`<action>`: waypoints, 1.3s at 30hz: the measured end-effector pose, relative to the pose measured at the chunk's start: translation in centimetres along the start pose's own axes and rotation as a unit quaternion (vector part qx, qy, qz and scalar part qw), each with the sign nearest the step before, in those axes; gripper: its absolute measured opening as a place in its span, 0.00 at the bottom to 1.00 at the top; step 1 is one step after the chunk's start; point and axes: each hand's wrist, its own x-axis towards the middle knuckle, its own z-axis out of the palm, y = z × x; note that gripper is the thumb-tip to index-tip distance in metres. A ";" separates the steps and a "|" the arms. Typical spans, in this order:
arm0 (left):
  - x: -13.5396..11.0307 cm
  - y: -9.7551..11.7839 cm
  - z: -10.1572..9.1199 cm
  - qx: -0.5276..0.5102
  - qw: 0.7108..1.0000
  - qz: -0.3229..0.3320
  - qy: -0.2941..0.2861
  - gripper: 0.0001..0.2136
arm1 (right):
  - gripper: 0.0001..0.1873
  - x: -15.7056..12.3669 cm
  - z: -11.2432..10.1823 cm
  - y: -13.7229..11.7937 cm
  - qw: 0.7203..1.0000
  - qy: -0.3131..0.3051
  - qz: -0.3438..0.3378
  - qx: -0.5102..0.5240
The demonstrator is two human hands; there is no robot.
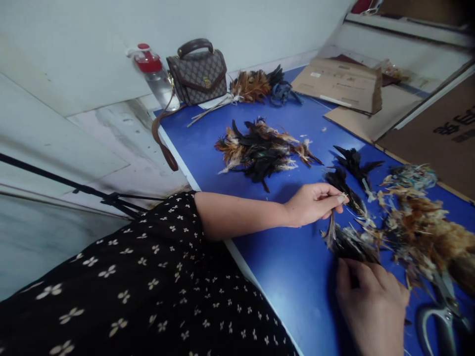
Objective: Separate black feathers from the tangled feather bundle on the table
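A left hand [313,203] pinches the pale quill of a dark feather [331,228] above a glossy blue table [297,277], while the right hand [373,301] clamps a ragged, fluffy bundle of feathers [351,243] beside steel scissors [441,311].

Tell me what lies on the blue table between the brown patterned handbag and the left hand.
In the head view, a loose pile of black and brown feathers lies on the blue table between the brown patterned handbag and the left hand.
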 end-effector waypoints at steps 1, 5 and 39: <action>-0.2 0.2 0.1 -0.003 1.000 -0.001 -0.003 0.17 | 0.13 -0.1 -0.1 0.4 1.000 0.012 -0.007 0.001; -1.2 1.0 0.8 -0.017 1.000 -0.013 -0.017 0.19 | 0.07 -0.3 -1.1 1.3 0.995 0.098 0.006 0.014; -4.4 -3.2 3.5 0.048 0.986 -0.094 -0.129 0.07 | 0.19 -0.8 -2.1 -2.5 0.960 0.098 0.170 0.202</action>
